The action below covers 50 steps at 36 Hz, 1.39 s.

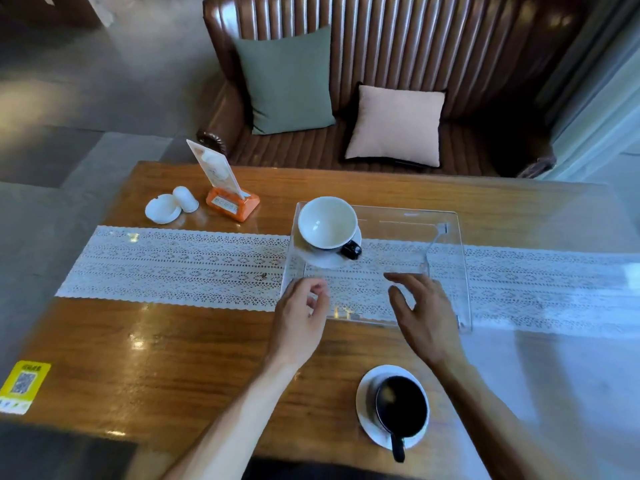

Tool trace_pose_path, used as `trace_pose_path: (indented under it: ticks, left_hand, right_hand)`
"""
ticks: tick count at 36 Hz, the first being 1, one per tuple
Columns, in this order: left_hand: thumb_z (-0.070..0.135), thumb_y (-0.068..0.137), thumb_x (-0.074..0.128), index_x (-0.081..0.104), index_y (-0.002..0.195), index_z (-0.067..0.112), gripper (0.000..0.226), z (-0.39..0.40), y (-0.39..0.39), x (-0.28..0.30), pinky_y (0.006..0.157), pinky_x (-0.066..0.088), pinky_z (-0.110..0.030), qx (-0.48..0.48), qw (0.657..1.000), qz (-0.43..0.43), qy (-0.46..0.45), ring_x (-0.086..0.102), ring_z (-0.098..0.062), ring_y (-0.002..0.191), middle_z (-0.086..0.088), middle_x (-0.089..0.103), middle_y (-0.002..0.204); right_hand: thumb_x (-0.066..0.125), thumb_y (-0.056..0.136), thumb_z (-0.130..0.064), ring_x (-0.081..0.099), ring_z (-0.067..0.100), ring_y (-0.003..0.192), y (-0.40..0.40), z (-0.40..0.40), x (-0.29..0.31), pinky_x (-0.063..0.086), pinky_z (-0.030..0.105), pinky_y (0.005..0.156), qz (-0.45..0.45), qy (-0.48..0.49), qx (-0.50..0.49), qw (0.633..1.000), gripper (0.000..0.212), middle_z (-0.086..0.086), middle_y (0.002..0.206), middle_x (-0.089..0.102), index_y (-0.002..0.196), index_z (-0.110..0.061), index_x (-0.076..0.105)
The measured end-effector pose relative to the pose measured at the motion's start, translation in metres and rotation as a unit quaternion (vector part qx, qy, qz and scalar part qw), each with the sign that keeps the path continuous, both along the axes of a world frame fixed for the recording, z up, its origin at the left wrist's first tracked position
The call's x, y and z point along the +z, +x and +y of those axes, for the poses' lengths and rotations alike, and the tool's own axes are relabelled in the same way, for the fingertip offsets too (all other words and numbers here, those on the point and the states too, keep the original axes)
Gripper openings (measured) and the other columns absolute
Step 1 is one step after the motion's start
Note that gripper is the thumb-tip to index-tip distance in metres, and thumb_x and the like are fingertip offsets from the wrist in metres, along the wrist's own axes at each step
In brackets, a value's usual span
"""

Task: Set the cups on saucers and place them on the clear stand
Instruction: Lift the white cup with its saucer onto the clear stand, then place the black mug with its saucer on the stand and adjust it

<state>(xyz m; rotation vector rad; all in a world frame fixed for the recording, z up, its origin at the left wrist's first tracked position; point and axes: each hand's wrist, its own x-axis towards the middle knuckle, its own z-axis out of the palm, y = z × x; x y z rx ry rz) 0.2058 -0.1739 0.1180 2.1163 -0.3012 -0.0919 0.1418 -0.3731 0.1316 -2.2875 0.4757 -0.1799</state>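
A clear acrylic stand (446, 271) sits on the lace runner at mid-table. On its far left corner a white cup (327, 221) with a black handle rests on a white saucer (325, 259). Near the table's front edge a black cup (401, 407) stands on another white saucer (363, 407), handle toward me. My left hand (299, 320) hovers at the stand's near left corner, fingers loosely curled, holding nothing. My right hand (424, 313) is spread over the stand's near edge, fingers apart and empty.
The wooden table (173, 351) carries a white lace runner (180, 265), an orange-based menu holder (232, 199) and a white ashtray with a small white shaker (171, 204) at the far left. A yellow QR sticker (24, 382) lies near left. A brown leather sofa with cushions (394, 126) stands behind.
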Motion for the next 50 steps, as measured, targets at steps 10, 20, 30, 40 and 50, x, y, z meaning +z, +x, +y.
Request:
trace_pose_path:
  ticks: [10,20,30,40,50]
  left_hand:
    - [0.048,0.088,0.053,0.060,0.108,0.040,0.022,0.023,-0.067,-0.059,0.072,0.055,-0.036,-0.170,0.980,0.091,0.048,0.062,-0.011,0.075,0.017,0.059,0.099]
    - [0.026,0.087,0.067,0.057,0.125,0.032,0.039,0.021,-0.086,-0.102,0.061,0.038,-0.006,-0.261,0.928,0.196,0.180,0.050,-0.002,0.064,0.011,0.059,0.095]
    - [0.025,0.079,0.078,0.047,0.138,0.039,0.067,0.005,-0.094,-0.121,0.069,0.050,-0.020,-0.229,0.919,0.266,0.181,0.056,-0.002,0.065,0.012,0.063,0.086]
    - [0.022,0.073,0.081,0.050,0.130,0.048,0.070,0.001,-0.103,-0.129,0.064,0.047,-0.010,-0.174,0.926,0.300,0.150,0.062,0.003,0.066,0.010,0.065,0.078]
    - [0.008,0.074,0.076,0.052,0.130,0.042,0.070,-0.005,-0.113,-0.132,0.064,0.047,-0.012,-0.130,0.932,0.320,0.106,0.056,0.001,0.064,0.007,0.057,0.076]
  right_hand:
    - [0.065,0.089,-0.005,0.048,0.001,0.100,-0.137,-0.003,-0.046,0.044,0.024,0.080,0.008,-0.035,-0.088,0.995,0.033,-0.012,0.106,0.066,0.111,-0.029,0.072]
    - [0.055,0.092,-0.019,0.057,0.024,0.108,-0.199,-0.006,-0.105,0.049,0.040,0.085,0.248,0.037,-0.074,0.965,0.052,-0.002,0.113,0.062,0.139,-0.042,0.052]
    - [0.065,0.090,-0.043,0.065,0.020,0.108,-0.182,-0.010,-0.115,0.053,0.040,0.086,0.257,0.142,-0.049,0.955,0.066,-0.002,0.118,0.068,0.149,-0.043,0.036]
    - [0.071,0.082,-0.017,0.064,0.024,0.113,-0.166,-0.017,-0.120,0.051,0.041,0.093,0.272,0.209,-0.044,0.938,0.075,0.001,0.117,0.073,0.146,-0.041,0.041]
    - [0.071,0.079,-0.010,0.068,0.019,0.086,-0.163,-0.022,-0.123,0.055,0.040,0.084,0.273,0.234,-0.043,0.932,0.073,0.006,0.083,0.074,0.139,-0.043,0.043]
